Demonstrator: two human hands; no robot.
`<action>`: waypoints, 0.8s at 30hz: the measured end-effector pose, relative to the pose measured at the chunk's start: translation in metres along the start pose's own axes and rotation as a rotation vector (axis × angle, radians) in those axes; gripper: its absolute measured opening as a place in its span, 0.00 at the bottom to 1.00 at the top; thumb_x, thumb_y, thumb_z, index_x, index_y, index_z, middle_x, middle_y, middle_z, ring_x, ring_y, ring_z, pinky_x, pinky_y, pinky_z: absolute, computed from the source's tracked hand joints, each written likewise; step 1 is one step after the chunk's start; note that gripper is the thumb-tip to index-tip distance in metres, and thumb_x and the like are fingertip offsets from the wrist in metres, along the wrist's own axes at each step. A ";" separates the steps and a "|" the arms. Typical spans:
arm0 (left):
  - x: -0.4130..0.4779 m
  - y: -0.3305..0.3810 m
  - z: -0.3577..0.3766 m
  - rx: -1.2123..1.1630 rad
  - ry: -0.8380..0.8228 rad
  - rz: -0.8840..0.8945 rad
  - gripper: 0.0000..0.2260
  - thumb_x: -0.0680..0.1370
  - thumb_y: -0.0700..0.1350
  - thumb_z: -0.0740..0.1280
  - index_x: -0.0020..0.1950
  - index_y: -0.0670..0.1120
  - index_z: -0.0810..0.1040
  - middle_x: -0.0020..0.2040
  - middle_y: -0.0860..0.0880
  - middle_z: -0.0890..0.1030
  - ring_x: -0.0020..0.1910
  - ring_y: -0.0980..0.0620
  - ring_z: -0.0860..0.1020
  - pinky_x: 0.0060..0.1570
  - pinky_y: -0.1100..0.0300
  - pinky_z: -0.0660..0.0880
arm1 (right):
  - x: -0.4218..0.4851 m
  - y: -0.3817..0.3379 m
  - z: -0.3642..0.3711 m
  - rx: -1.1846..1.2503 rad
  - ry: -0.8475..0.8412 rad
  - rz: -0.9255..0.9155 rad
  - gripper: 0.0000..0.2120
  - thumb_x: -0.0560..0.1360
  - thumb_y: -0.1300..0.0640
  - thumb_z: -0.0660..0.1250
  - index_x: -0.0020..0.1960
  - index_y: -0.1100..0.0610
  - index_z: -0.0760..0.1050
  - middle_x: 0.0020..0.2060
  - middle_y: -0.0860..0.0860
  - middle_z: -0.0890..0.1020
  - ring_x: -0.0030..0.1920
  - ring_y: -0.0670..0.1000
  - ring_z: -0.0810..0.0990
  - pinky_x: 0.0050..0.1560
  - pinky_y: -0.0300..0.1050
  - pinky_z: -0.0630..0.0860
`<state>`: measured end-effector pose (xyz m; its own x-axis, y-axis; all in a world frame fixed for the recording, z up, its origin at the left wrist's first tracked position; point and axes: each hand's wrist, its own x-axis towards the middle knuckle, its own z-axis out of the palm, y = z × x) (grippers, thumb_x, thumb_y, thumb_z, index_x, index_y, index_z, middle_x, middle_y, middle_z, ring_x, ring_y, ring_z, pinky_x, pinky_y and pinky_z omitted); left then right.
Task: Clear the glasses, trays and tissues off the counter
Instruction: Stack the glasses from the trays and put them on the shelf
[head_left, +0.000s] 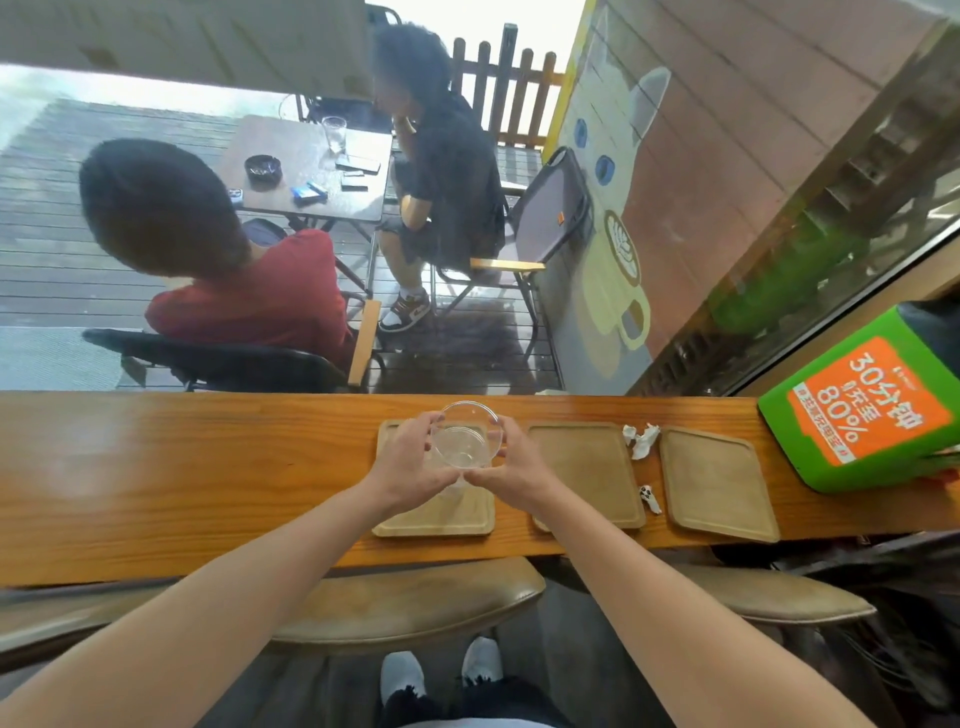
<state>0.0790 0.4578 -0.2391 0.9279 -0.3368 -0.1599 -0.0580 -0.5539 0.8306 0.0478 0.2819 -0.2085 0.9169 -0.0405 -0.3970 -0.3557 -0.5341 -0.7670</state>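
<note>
The left hand and the right hand are both curled around one clear, empty drinking glass, fingers on its sides, holding it above the leftmost pale wooden tray. At three o'clock from the glass lie two more wooden trays, the middle one and the right one. Between them are a crumpled white tissue and a smaller scrap. All rest on a long glossy orange-brown wooden counter. At three o'clock stands a green and orange box. At twelve o'clock, outside, two people sit at a dark table. At six o'clock are padded stools.
</note>
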 end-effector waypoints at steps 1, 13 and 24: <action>0.000 -0.003 0.003 0.022 -0.002 -0.006 0.34 0.69 0.49 0.77 0.71 0.49 0.67 0.61 0.51 0.72 0.58 0.51 0.73 0.56 0.56 0.77 | 0.001 0.003 0.002 -0.009 -0.011 0.008 0.37 0.67 0.55 0.79 0.71 0.51 0.65 0.54 0.42 0.73 0.56 0.47 0.74 0.52 0.41 0.73; 0.006 -0.020 0.032 -0.019 -0.054 -0.093 0.31 0.70 0.42 0.76 0.70 0.51 0.67 0.61 0.51 0.74 0.60 0.53 0.72 0.56 0.62 0.70 | 0.019 0.033 0.015 -0.063 -0.104 0.055 0.31 0.69 0.60 0.75 0.70 0.49 0.69 0.56 0.46 0.77 0.54 0.46 0.73 0.43 0.31 0.66; 0.018 -0.027 0.033 0.044 -0.087 -0.214 0.38 0.66 0.45 0.81 0.71 0.50 0.66 0.58 0.56 0.72 0.53 0.55 0.75 0.49 0.62 0.76 | 0.031 0.051 0.008 0.013 -0.180 0.161 0.35 0.70 0.60 0.76 0.73 0.49 0.64 0.57 0.44 0.73 0.58 0.49 0.77 0.51 0.42 0.77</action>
<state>0.0848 0.4414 -0.2821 0.8855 -0.2717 -0.3769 0.1186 -0.6521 0.7488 0.0568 0.2601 -0.2639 0.8013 0.0277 -0.5976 -0.4983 -0.5219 -0.6923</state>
